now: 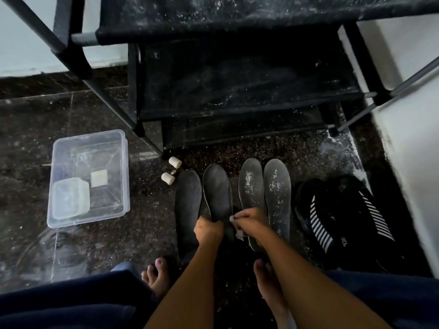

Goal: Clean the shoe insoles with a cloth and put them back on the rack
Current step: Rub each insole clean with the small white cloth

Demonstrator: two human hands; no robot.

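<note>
Cleaning under way: left hand (pixel 208 230) grips the heel of one insole (pixel 217 191), right hand (pixel 247 219) pinches the cloth (pixel 238 232) against it; speckled insoles (pixel 264 193) beside the right hand and the rack (pixel 237 91) beyond await.

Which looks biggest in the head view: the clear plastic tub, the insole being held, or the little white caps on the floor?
1. Clear plastic tub.
2. Held insole, though nearer the camera.
3. White caps, both alike, far smallest.

Insoles (pixel 217 191): I saw dark grey, the right pair white-speckled.
Rack (pixel 237 91): black, dusted white.
Shoes (pixel 342 210), lower right: black, white stripes.
Tub (pixel 71 150), left: clear.
</note>
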